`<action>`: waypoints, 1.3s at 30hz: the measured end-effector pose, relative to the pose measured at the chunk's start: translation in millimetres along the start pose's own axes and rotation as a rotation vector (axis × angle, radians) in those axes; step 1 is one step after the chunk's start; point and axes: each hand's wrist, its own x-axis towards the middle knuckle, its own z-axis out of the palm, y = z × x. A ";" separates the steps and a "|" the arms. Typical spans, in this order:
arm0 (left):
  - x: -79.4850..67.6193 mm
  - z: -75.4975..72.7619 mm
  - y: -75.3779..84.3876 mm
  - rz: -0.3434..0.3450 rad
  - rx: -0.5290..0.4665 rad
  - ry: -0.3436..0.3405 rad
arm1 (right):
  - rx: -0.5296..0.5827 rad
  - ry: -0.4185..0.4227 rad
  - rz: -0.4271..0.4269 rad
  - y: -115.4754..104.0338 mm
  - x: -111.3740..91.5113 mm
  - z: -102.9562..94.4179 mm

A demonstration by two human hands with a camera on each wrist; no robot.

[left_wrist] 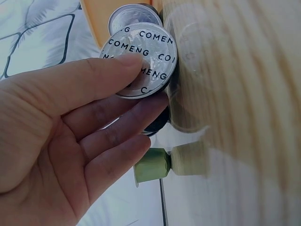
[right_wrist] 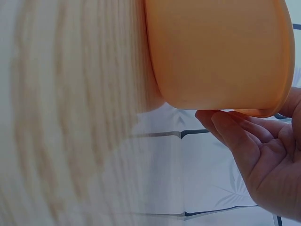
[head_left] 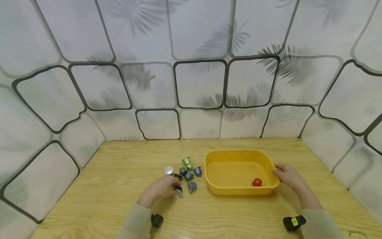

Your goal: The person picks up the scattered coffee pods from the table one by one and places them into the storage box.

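Thumb and fingers of my left hand (head_left: 161,187) pinch a dark coffee capsule (head_left: 178,192) low over the table. In the left wrist view its silver foil lid (left_wrist: 157,44), printed COMENG, faces the camera, with the thumb across it. My right hand (head_left: 290,178) grips the right end of a yellow plastic tray (head_left: 238,191), thumb at the rim and fingers against the outer wall. One red capsule (head_left: 257,182) lies inside, near the front right corner. Beside the left hand are a blue-grey capsule (head_left: 192,187) on its side and a black capsule (head_left: 178,176).
Behind the left hand sit more capsules: a silver-topped one (head_left: 169,170), a green one (head_left: 186,161), a blue one (head_left: 197,171) and a dark one (head_left: 189,175). The wooden table (head_left: 131,159) backs onto a patterned curtain (head_left: 200,86), which also flanks both sides.
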 end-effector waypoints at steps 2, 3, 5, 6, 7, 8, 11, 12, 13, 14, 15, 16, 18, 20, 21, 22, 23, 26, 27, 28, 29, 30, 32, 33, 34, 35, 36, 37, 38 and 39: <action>0.0 0.3 -0.3 -0.001 -0.006 -0.001 | 0.003 -0.002 0.003 -0.4 -0.4 0.2; -0.1 0.2 -0.3 -0.004 -0.010 -0.001 | 0.003 -0.004 0.005 -0.7 -0.5 0.0; 0.0 0.2 -0.5 -0.005 -0.012 0.001 | -0.004 -0.005 0.007 -1.3 -0.6 -0.4; 0.1 0.2 -0.6 -0.005 -0.011 0.002 | -0.007 -0.005 0.008 -1.5 -0.6 -0.7; 0.2 0.2 -0.7 -0.003 -0.011 0.005 | -0.011 -0.006 0.009 -1.6 -0.5 -1.0; 0.3 0.0 -0.6 -0.001 -0.009 0.007 | -0.013 -0.005 0.011 -1.6 -0.4 -1.2; 0.6 -0.5 -0.6 0.007 0.004 0.016 | -0.016 -0.004 0.013 -1.4 0.0 -1.7; 0.7 -0.7 -0.6 0.011 0.009 0.019 | -0.015 -0.003 0.013 -1.2 0.1 -1.6; 0.8 -0.8 -0.8 0.014 0.015 0.023 | -0.016 -0.003 0.012 -1.0 0.2 -1.6; 0.8 -1.0 -1.0 0.019 0.018 0.026 | -0.015 -0.004 0.011 -0.7 0.4 -1.6; 0.8 -1.1 -1.2 0.025 0.023 0.032 | -0.013 -0.005 0.010 -0.4 0.6 -1.6; 0.8 -1.2 -1.6 0.031 0.023 0.037 | -0.013 -0.006 0.012 -0.2 0.7 -1.5; 1.1 -1.3 -2.4 0.047 0.023 0.051 | -0.013 -0.007 0.013 0.0 0.8 -1.3; 1.5 -1.3 -3.3 0.067 0.021 0.063 | -0.016 -0.007 0.014 0.0 0.8 -1.5; 1.8 -1.3 -3.6 0.076 0.021 0.070 | -0.016 -0.008 0.014 0.0 0.6 -1.4; 2.2 -1.4 -3.8 0.087 0.017 0.076 | -0.016 -0.008 0.014 -0.1 0.3 -1.4; 2.5 -1.7 -3.7 0.095 0.019 0.084 | -0.017 -0.008 0.012 -0.1 0.3 -1.5; 3.6 -2.8 -2.8 0.113 0.024 0.105 | -0.021 -0.008 0.011 -0.2 0.2 -1.6; 3.7 -3.2 -2.4 0.115 0.028 0.111 | -0.022 -0.007 0.011 -0.1 0.3 -1.5; 3.8 -3.6 -2.3 0.117 0.033 0.116 | -0.022 -0.006 0.012 0.0 0.4 -1.4; 3.8 -4.0 -2.0 0.118 0.037 0.120 | -0.026 -0.007 0.012 0.2 0.5 -1.3; 3.8 -4.3 -1.9 0.119 0.037 0.124 | -0.029 -0.006 0.011 0.3 0.6 -1.3; 3.3 -4.7 -1.5 0.117 0.034 0.134 | -0.034 -0.003 0.011 0.8 0.7 -0.7; 3.0 -4.9 -1.4 0.110 0.034 0.139 | -0.036 -0.003 0.010 1.3 0.8 -0.5; 2.7 -4.9 -1.3 0.104 0.030 0.146 | -0.037 -0.002 0.010 1.5 0.9 -0.3; 2.5 -5.1 -1.0 0.097 0.029 0.153 | -0.040 -0.003 0.006 1.8 1.1 -0.3; 2.3 -5.1 -1.0 0.086 0.028 0.160 | -0.040 0.000 0.005 2.0 1.2 -0.1; 2.1 -5.3 -1.0 0.078 0.028 0.168 | -0.041 0.002 0.004 2.3 1.4 0.3; 2.0 -5.4 -1.0 0.069 0.030 0.174 | -0.041 0.003 0.002 2.2 1.3 0.4; 1.8 -5.7 -1.0 0.064 0.031 0.181 | -0.042 0.002 -0.001 2.2 1.5 0.3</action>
